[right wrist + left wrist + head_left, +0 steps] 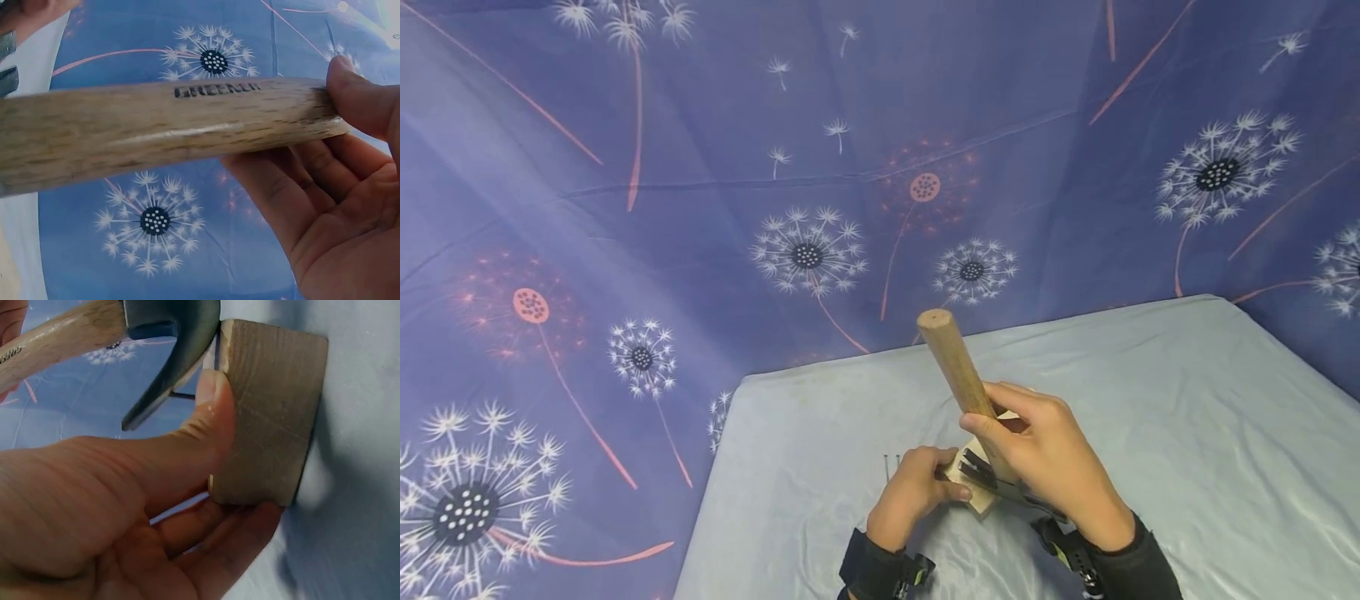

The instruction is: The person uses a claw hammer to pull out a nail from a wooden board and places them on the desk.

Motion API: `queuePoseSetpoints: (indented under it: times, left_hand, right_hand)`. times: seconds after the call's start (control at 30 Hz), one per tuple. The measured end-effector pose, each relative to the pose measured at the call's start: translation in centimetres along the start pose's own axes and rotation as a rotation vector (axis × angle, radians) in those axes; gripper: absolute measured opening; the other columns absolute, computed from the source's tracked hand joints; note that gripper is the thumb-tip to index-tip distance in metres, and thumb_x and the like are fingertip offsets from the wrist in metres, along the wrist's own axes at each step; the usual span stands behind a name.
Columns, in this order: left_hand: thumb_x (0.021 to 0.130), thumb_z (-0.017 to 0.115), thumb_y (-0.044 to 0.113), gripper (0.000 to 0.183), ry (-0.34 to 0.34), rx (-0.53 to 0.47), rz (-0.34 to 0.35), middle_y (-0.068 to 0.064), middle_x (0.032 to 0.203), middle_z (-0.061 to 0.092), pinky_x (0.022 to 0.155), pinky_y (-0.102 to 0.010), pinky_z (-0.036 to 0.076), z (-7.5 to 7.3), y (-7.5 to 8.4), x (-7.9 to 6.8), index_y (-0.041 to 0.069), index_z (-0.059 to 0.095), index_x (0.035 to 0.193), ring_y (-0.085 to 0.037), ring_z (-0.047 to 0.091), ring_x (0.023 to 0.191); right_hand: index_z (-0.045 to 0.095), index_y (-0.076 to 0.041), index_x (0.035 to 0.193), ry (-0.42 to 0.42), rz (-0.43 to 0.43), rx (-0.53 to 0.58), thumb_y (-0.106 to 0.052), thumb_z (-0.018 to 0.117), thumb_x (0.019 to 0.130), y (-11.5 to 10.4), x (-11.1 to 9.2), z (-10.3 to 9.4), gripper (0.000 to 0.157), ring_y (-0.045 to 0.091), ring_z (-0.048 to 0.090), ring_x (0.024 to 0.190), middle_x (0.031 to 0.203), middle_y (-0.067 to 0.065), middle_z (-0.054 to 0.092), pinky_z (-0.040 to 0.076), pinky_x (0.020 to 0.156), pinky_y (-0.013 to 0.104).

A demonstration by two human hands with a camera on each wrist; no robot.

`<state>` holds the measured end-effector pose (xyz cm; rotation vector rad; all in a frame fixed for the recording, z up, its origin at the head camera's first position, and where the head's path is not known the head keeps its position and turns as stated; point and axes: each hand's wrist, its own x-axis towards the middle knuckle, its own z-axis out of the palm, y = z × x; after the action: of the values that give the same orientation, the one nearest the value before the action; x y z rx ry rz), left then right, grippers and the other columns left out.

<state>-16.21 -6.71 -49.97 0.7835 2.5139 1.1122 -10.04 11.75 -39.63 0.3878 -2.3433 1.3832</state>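
Note:
My right hand (1048, 446) grips the wooden handle of a claw hammer (958, 367), its handle tilted up and away from the block. In the right wrist view, thumb and fingers lie round the handle (187, 131), which bears dark lettering. My left hand (913, 483) holds a pale wooden block (275, 412) on the cloth, thumb on its face and fingers along the lower side. The hammer's dark metal head (178, 344) rests at the block's top end. Its claw reaches over a thin nail (182, 395) that stands out from the block beside my left thumb.
A couple of loose nails (886, 468) lie on the pale cloth-covered table (820, 433), left of the block. Behind the table hangs a blue-purple curtain (700, 125) printed with dandelions. Dark straps (876, 567) sit on both wrists.

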Motion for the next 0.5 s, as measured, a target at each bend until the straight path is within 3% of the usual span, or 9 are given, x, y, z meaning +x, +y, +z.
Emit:
queuePoseSetpoints:
  times: [0.17, 0.27, 0.4, 0.5]
  left_hand:
    - [0.071, 0.082, 0.017, 0.046, 0.01, -0.015, -0.017, 0.008, 0.087, 0.067, 0.072, -0.019, 0.045, 0.1, 0.4, 0.1, 0.011, 0.071, 0.116, -0.003, 0.057, 0.074]
    - [0.069, 0.083, 0.019, 0.048, 0.031, 0.005, -0.038, 0.006, 0.09, 0.068, 0.072, -0.02, 0.045, 0.0, 0.5, 0.1, 0.011, 0.072, 0.115, -0.005, 0.057, 0.076]
    - [0.068, 0.084, 0.021, 0.053, 0.045, 0.008, -0.081, 0.002, 0.099, 0.069, 0.075, -0.02, 0.045, -0.1, 0.3, -0.1, 0.009, 0.07, 0.118, -0.008, 0.06, 0.084]
    - [0.069, 0.084, 0.02, 0.055, 0.04, 0.011, -0.085, 0.0, 0.1, 0.069, 0.077, -0.022, 0.046, -0.3, 0.4, -0.1, 0.008, 0.069, 0.12, -0.012, 0.062, 0.088]
  right_hand:
    - [0.063, -0.029, 0.128, 0.025, 0.013, -0.035, -0.036, 0.066, 0.092, 0.0, -0.1, -0.6, 0.037, 0.006, 0.065, 0.093, 0.113, -0.013, 0.064, 0.052, 0.074, 0.026]
    - [0.065, -0.021, 0.126, 0.111, -0.036, -0.01, -0.019, 0.068, 0.092, -0.2, -0.1, -1.8, 0.034, 0.008, 0.068, 0.085, 0.107, -0.006, 0.067, 0.053, 0.07, 0.025]
    - [0.064, 0.006, 0.119, 0.292, -0.195, 0.261, 0.013, 0.063, 0.085, -1.4, -0.2, -4.3, 0.034, 0.019, 0.07, 0.087, 0.103, 0.019, 0.068, 0.051, 0.076, 0.024]
    - [0.056, 0.021, 0.116, 0.355, -0.305, 0.45, 0.024, 0.058, 0.082, -2.2, -0.6, -5.7, 0.035, 0.027, 0.067, 0.097, 0.104, 0.032, 0.062, 0.049, 0.085, 0.027]
